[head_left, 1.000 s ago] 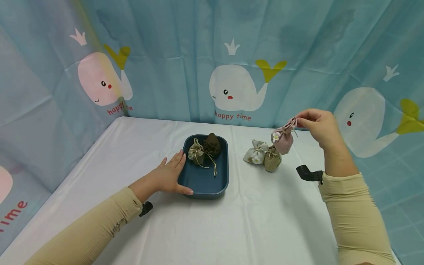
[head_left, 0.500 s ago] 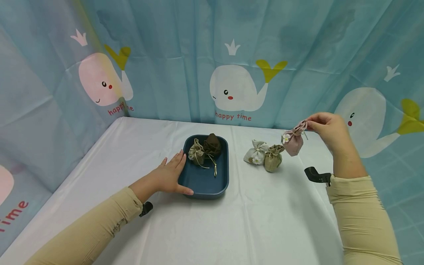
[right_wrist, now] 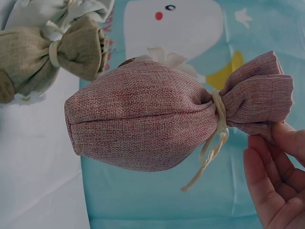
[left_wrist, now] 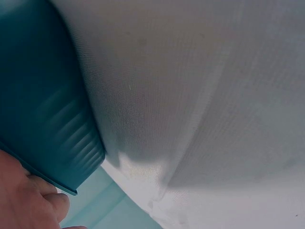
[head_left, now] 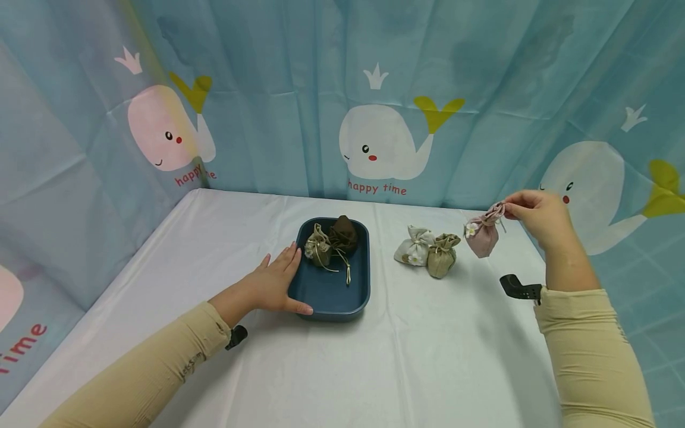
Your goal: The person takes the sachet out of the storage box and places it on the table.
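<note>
My right hand [head_left: 543, 219] pinches the gathered neck of a pink drawstring pouch [head_left: 483, 236] with a white flower on it. In the right wrist view the pink pouch [right_wrist: 143, 117] hangs by its tied top from thumb and fingers, its cord loose. Left of it on the table are a white pouch [head_left: 411, 249] and an olive pouch [head_left: 441, 259], side by side. My left hand [head_left: 270, 282], fingers straight, rests against the left rim of a dark blue tray [head_left: 329, 300]. Inside the tray lie a khaki pouch [head_left: 320, 252] and a dark brown pouch [head_left: 343, 233].
A white cloth [head_left: 342, 368] covers the table. Behind and at the sides hangs a blue curtain [head_left: 289, 89] printed with whales. Black wrist mounts show on the left arm [head_left: 236, 337] and the right arm [head_left: 519, 289].
My right hand has carried the pink pouch rightward and slightly down, away from the olive and white pouches. The left hand and the tray have stayed put.
</note>
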Motion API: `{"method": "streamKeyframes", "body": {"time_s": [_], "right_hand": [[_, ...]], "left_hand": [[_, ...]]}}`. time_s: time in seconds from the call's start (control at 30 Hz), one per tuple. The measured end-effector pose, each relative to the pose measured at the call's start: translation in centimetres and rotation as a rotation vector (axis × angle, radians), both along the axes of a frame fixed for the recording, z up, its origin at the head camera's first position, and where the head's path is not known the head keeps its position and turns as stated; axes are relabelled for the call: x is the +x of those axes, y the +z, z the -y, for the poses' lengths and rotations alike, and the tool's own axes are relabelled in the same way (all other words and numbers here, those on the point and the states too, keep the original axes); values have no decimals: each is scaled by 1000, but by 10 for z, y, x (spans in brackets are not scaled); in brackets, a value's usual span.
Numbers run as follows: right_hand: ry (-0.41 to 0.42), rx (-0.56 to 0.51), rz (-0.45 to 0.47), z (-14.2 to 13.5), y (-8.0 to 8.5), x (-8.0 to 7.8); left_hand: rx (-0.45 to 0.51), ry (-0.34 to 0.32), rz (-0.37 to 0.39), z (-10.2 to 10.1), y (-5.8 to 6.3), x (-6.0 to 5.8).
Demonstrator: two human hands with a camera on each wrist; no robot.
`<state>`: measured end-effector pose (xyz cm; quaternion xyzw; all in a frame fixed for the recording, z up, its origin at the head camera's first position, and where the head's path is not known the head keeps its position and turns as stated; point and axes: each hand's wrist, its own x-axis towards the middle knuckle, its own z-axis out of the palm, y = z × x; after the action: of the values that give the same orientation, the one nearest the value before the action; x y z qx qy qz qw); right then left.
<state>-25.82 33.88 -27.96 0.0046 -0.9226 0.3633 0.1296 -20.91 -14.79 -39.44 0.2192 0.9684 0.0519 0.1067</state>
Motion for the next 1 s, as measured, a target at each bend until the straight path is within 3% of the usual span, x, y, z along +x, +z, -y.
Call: {"method": "streamKeyframes", "body": {"time_s": [0.43,1.0], "right_hand": [[-17,-24,95,-13,-22,-4],[47,-4,106,-17,-48,-11]], "left_hand": [[-14,7,14,-1,0,0],[-5,1,8,1,-1,0]]}}
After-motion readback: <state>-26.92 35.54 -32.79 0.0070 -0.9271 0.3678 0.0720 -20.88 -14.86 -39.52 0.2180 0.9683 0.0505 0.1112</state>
